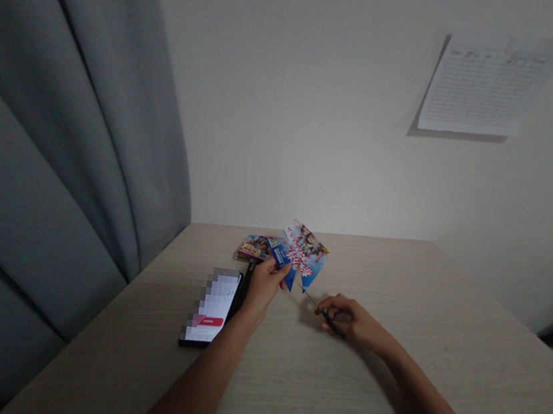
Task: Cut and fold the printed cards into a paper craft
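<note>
Left hand (264, 285): pinches the colourful card (315, 255)!
Right hand (350, 315): grips dark-handled scissors (332, 324), blades right at the card's slit!

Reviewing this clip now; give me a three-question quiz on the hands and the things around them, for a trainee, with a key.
1. Multiple choice: what does the left hand hold?
A) the grey curtain
B) a colourful printed sheet
C) a drinking cup

2. True or false: the phone lies screen up on the table.

3. Fill in: the right hand holds a dark-handled tool whose thin end points at the printed sheet's ____ edge.

Key:
1. B
2. True
3. lower
</note>
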`<state>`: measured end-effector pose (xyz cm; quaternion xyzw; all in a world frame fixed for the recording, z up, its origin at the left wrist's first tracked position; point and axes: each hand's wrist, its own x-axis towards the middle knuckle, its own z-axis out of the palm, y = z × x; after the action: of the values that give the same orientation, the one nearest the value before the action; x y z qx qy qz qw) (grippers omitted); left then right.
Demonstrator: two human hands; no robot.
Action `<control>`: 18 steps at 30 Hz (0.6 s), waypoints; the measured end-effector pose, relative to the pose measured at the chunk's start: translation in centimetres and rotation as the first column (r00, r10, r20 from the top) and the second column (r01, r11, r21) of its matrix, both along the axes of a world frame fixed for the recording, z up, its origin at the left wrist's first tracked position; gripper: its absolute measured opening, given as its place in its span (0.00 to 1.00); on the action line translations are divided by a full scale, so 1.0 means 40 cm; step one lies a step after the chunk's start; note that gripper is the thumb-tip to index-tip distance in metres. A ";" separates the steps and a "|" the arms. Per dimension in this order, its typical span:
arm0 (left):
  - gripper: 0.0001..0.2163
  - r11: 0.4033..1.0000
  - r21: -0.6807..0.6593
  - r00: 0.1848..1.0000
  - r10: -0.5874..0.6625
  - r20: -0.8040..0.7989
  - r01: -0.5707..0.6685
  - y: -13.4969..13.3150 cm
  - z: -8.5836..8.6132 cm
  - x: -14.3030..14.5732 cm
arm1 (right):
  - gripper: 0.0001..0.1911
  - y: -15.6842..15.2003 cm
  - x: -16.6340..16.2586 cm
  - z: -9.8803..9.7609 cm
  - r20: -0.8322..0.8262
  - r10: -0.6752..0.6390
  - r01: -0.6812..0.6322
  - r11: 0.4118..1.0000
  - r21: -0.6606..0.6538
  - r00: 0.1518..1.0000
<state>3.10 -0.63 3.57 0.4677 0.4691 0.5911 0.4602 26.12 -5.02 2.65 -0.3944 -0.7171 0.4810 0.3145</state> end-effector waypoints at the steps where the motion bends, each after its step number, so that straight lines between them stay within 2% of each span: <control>1: 0.14 1.000 -0.007 1.000 -0.013 -0.009 0.013 0.003 0.000 -0.005 | 0.13 -0.003 0.011 0.014 0.005 0.052 -0.052 0.998 -0.032 0.999; 3: 0.13 0.999 -0.021 0.999 -0.038 -0.034 0.037 0.010 -0.001 -0.015 | 0.13 -0.004 0.032 0.036 0.012 0.109 -0.108 0.992 -0.063 0.994; 4: 0.13 0.999 -0.024 0.998 -0.044 -0.048 0.043 0.013 -0.002 -0.019 | 0.13 -0.001 0.041 0.042 0.031 0.107 -0.106 0.994 -0.039 0.994; 6: 0.13 0.998 -0.026 0.995 -0.066 -0.074 0.064 0.018 -0.003 -0.027 | 0.12 0.011 0.054 0.044 0.030 0.019 -0.021 0.998 0.066 0.999; 8: 0.13 0.994 -0.033 0.990 -0.102 -0.100 0.099 0.022 -0.004 -0.033 | 0.15 0.030 0.061 0.032 0.007 -0.129 0.126 0.981 0.145 0.992; 9: 0.13 0.991 -0.042 0.985 -0.128 -0.119 0.123 0.024 -0.006 -0.036 | 0.17 0.041 0.063 0.023 0.002 -0.249 0.245 0.954 0.174 0.969; 11: 0.13 0.981 -0.071 0.967 -0.189 -0.174 0.179 0.028 -0.010 -0.040 | 0.20 0.063 0.067 0.000 0.000 -0.474 0.460 0.852 0.249 0.880; 13: 0.14 0.966 -0.100 0.940 -0.255 -0.228 0.237 0.032 -0.016 -0.044 | 0.21 0.081 0.071 -0.023 -0.011 -0.578 0.556 0.779 0.288 0.816; 14: 0.15 0.959 -0.112 0.927 -0.282 -0.247 0.262 0.033 -0.019 -0.045 | 0.21 0.088 0.072 -0.035 -0.008 -0.592 0.567 0.769 0.296 0.806; 18: 0.15 0.932 -0.157 0.885 -0.359 -0.296 0.326 0.030 -0.024 -0.045 | 0.19 0.102 0.067 -0.078 0.024 -0.566 0.533 0.789 0.307 0.824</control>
<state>1.29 0.55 2.62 0.6087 0.4770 0.3917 0.4985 28.81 -0.92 -0.48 -0.5631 -0.6499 0.2359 0.4527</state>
